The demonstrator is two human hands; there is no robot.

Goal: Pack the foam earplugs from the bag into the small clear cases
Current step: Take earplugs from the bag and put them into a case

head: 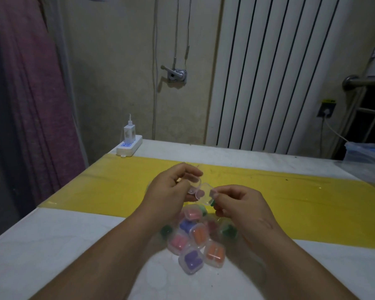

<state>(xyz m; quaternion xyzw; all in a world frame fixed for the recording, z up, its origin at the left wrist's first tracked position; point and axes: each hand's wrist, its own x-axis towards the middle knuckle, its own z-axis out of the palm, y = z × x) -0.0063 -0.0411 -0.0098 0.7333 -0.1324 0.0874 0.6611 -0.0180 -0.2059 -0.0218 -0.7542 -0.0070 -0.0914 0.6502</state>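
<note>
The left hand is pinching open the lid of a small clear plastic case, while the right hand beside it is pinching its base and a green foam earplug, probably for loading.

Cases on table (charger behind)

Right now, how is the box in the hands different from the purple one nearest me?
The held case is open; the purple case is shut. The held case looks empty; the purple case holds purple earplugs. The held case is gripped by the left hand and right hand; the purple case lies on the table. Both are clear.
</note>
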